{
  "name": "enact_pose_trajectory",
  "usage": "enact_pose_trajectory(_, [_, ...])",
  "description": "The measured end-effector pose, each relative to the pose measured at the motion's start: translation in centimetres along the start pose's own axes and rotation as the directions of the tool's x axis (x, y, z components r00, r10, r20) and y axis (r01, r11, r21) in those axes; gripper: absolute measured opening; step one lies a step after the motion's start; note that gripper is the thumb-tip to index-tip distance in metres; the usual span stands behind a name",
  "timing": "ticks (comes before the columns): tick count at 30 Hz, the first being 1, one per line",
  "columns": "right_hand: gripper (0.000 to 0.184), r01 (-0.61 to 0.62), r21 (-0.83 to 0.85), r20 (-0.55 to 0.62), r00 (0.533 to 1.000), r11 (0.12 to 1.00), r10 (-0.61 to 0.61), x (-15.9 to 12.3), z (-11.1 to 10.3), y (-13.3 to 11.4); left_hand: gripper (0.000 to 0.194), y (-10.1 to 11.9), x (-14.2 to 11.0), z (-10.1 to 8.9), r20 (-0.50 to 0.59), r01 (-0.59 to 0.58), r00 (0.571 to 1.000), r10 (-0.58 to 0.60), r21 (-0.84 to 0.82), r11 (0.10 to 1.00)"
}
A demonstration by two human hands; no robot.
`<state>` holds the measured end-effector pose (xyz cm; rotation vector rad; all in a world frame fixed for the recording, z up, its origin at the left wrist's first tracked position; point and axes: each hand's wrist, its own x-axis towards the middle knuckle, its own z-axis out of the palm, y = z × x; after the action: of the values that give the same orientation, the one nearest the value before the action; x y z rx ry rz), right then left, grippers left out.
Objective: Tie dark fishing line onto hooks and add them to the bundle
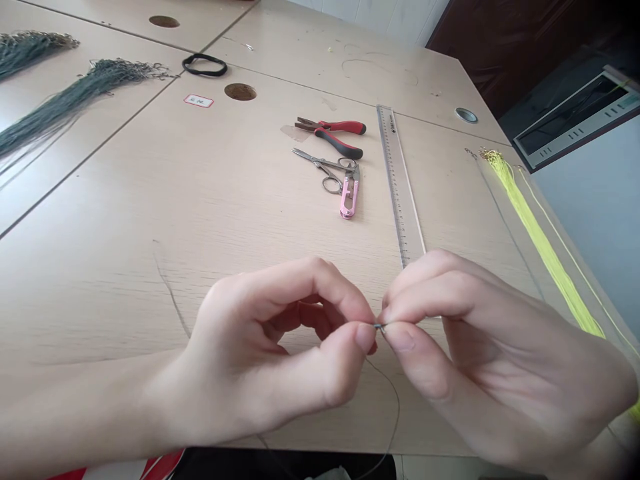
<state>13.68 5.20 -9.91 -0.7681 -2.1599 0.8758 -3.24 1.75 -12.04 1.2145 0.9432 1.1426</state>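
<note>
Near the front edge of the table, my left hand (300, 340) pinches a thin dark cord (399, 400) between thumb and index finger. My right hand (480, 347) is also closed in a pinch, its fingertips almost touching the left ones. Between the fingertips shows a tiny dark knot-like bit (379, 327) of the cord, with a small glint of metal colour; most of it is hidden by the fingers. The cord hangs in a loop below the hands, past the table edge. A loose cord end (170, 290) shows beyond my left wrist.
Ahead lie red-and-black pliers (340, 133), small scissors (325, 165), pink thread snips (349, 193) and a clear ruler (400, 180). Yellow cords (545, 247) run along the right edge. Dark green cord bundles (65, 100), a black band (205, 65) and a label (199, 101) are at left.
</note>
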Motion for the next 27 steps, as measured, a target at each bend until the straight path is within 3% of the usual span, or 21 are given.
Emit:
enact_pose_trajectory(12, [0.011, -0.002, 0.008, -0.017, 1.0, 1.0, 0.002, -0.08, 0.11, 0.04, 0.012, 0.02, -0.33, -0.14, 0.006, 0.018, 1.0, -0.018, 0.015, 1.0])
enact_pose_trajectory(18, [0.012, 0.017, -0.07, -0.013, 1.0, 0.997, -0.018, -0.08, -0.09, -0.1, 0.01, -0.2, -0.44, -0.38, 0.03, 0.008, 1.0, -0.008, 0.009, 1.0])
enact_pose_trajectory(27, [0.01, -0.011, 0.002, -0.014, 1.0, 1.0, 0.011, 0.06, 0.15, 0.04, 0.011, -0.37, -0.29, -0.27, 0.021, -0.039, 0.999, 0.039, 0.017, 0.999])
